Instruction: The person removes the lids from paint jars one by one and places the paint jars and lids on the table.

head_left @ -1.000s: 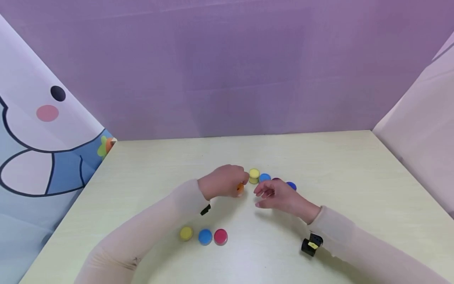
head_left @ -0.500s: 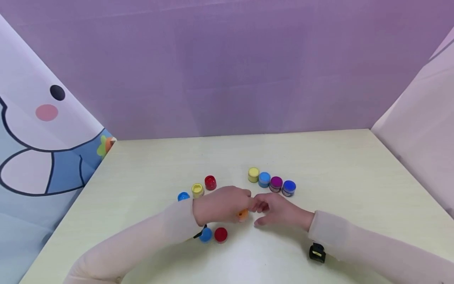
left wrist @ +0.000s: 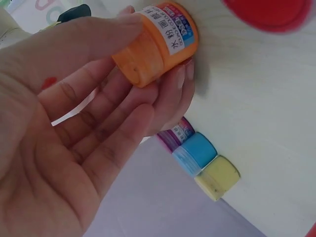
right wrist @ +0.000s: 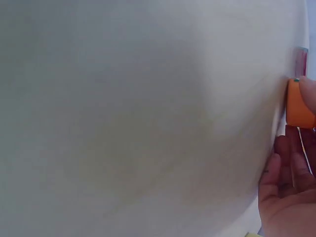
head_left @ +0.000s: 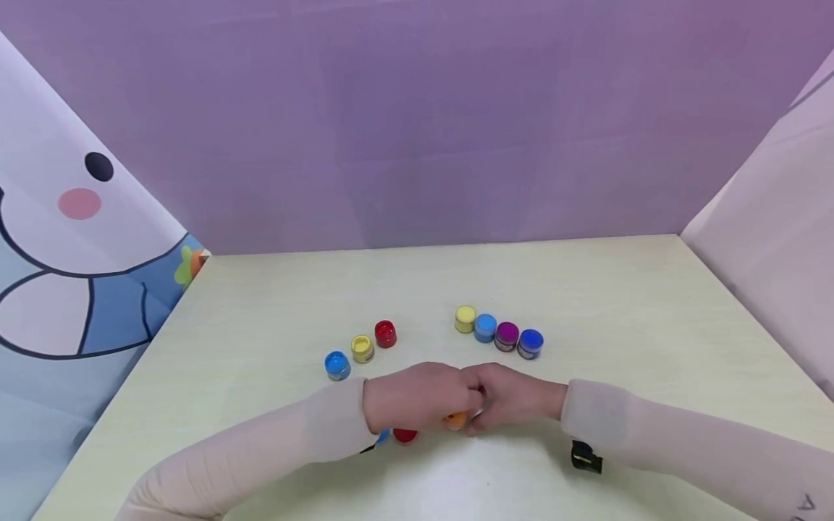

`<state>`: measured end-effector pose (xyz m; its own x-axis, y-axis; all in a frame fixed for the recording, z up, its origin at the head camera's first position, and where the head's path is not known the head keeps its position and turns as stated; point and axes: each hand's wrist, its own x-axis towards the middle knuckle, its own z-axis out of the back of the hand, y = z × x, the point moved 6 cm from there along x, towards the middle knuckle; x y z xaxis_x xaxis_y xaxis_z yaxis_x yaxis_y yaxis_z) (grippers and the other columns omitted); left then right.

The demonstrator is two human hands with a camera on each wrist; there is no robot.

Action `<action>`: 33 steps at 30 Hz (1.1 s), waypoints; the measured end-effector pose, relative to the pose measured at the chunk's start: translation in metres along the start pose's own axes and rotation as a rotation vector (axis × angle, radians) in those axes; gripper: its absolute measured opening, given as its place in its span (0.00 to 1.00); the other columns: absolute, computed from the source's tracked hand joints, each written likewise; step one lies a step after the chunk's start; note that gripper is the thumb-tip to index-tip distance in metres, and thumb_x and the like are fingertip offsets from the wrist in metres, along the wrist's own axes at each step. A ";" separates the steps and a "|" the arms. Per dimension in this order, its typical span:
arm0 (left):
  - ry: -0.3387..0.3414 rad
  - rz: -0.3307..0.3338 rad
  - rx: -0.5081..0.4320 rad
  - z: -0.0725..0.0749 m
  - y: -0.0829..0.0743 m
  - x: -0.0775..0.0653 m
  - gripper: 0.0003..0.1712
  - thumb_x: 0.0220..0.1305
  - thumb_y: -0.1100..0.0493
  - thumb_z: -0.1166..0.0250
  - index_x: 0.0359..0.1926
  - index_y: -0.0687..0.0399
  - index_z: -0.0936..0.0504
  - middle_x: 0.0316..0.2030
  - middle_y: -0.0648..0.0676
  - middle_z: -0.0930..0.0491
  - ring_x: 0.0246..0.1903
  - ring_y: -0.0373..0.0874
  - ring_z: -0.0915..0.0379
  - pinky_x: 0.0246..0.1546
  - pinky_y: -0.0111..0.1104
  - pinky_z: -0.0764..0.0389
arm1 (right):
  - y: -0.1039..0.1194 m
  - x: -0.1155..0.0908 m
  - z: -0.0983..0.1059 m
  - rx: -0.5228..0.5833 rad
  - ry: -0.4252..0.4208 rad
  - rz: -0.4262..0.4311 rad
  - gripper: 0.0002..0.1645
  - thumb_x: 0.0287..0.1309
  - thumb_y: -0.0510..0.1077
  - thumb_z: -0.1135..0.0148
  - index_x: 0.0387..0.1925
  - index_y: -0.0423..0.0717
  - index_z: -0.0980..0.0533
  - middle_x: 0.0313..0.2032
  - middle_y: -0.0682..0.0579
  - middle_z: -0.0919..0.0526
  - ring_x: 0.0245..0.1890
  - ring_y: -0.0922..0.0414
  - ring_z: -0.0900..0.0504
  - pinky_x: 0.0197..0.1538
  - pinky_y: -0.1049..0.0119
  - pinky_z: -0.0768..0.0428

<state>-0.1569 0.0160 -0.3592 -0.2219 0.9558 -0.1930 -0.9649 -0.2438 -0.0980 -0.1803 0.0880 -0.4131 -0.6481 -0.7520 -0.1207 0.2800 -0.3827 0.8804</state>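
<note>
In the head view my left hand [head_left: 417,396] grips an orange paint jar [left wrist: 165,42]. The left wrist view shows its thumb along the jar's label and a red smear near the thumb's base. The jar is tilted on its side above the table. My right hand [head_left: 515,394] meets the left one, its fingers and thumb curled at the jar's right end; much of that contact is hidden. Under the left wrist, a red lid [head_left: 405,436] and a blue lid [head_left: 383,435] show in part.
Uncapped blue [head_left: 337,365], yellow [head_left: 362,349] and red [head_left: 386,334] paint jars stand at the left. Capped yellow [head_left: 465,319], light blue [head_left: 485,328], purple [head_left: 507,336] and dark blue [head_left: 531,344] jars form a row farther right. A purple backdrop [head_left: 443,145] rises behind the table.
My left hand has brought the orange jar toward me and slightly right, uncovering the back-left jars. My right hand has moved nearer and now closes on the jar's end.
</note>
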 end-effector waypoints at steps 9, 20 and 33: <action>-0.031 -0.033 -0.048 0.001 -0.001 0.001 0.05 0.56 0.62 0.36 0.31 0.47 0.23 0.21 0.41 0.35 0.24 0.32 0.38 0.27 0.18 0.39 | 0.000 0.001 -0.001 0.023 -0.008 0.052 0.19 0.44 0.42 0.30 0.41 0.53 0.26 0.37 0.60 0.21 0.36 0.61 0.24 0.45 0.64 0.26; -0.033 -0.053 -0.031 0.002 0.000 0.003 0.04 0.54 0.60 0.34 0.32 0.47 0.20 0.24 0.41 0.31 0.28 0.32 0.37 0.32 0.16 0.37 | -0.002 -0.002 -0.001 0.012 -0.037 0.013 0.18 0.43 0.44 0.30 0.39 0.54 0.25 0.35 0.61 0.21 0.35 0.61 0.25 0.45 0.64 0.27; -0.034 -0.081 -0.056 0.001 0.005 0.003 0.05 0.52 0.59 0.32 0.31 0.47 0.19 0.22 0.40 0.28 0.26 0.32 0.36 0.32 0.17 0.37 | -0.004 0.000 -0.002 0.010 -0.068 0.015 0.18 0.42 0.43 0.29 0.38 0.55 0.24 0.35 0.63 0.20 0.34 0.62 0.25 0.44 0.65 0.27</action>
<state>-0.1622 0.0179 -0.3592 -0.1494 0.9775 -0.1492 -0.9707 -0.1738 -0.1662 -0.1795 0.0883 -0.4176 -0.6904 -0.7193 -0.0766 0.2829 -0.3659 0.8866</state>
